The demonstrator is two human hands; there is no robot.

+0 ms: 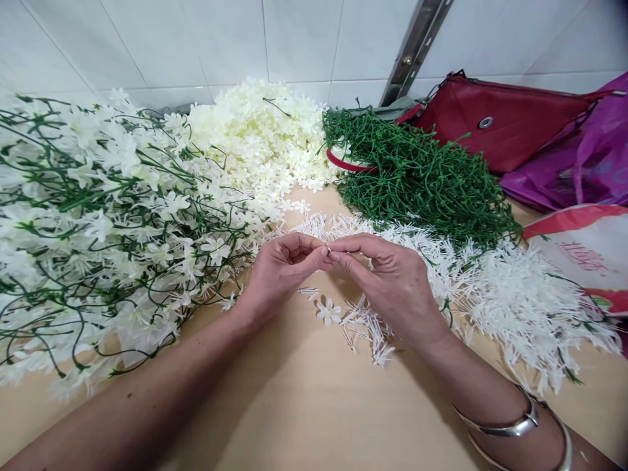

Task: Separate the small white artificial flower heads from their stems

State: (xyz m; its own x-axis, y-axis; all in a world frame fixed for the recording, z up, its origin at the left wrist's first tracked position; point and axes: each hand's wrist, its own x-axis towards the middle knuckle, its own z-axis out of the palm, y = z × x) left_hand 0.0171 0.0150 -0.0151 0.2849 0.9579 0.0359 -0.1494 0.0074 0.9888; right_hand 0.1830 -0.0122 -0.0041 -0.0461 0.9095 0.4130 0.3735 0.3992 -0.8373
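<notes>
My left hand point(289, 265) and my right hand point(387, 271) meet fingertip to fingertip above the table. Both pinch at one spot, where a tiny pale bit shows between the tips; its kind is too small and covered to make out. Below them a single white artificial flower point(328, 311) lies flat on the wood. Beside it, partly under my right hand, is a small cluster of white stamens point(367, 330). More white stamens point(515, 301) spread in a large heap to the right of my right hand.
Finished-looking white flowers on green stems point(122, 216) pile up on the left. Loose cream blossoms point(265, 131) are heaped at the back, beside green plastic stems point(417, 170). A red bag point(510, 121), a purple plastic bag point(583, 157) and a red-and-white bag point(579, 252) stand right. Tiled wall point(304, 39) behind.
</notes>
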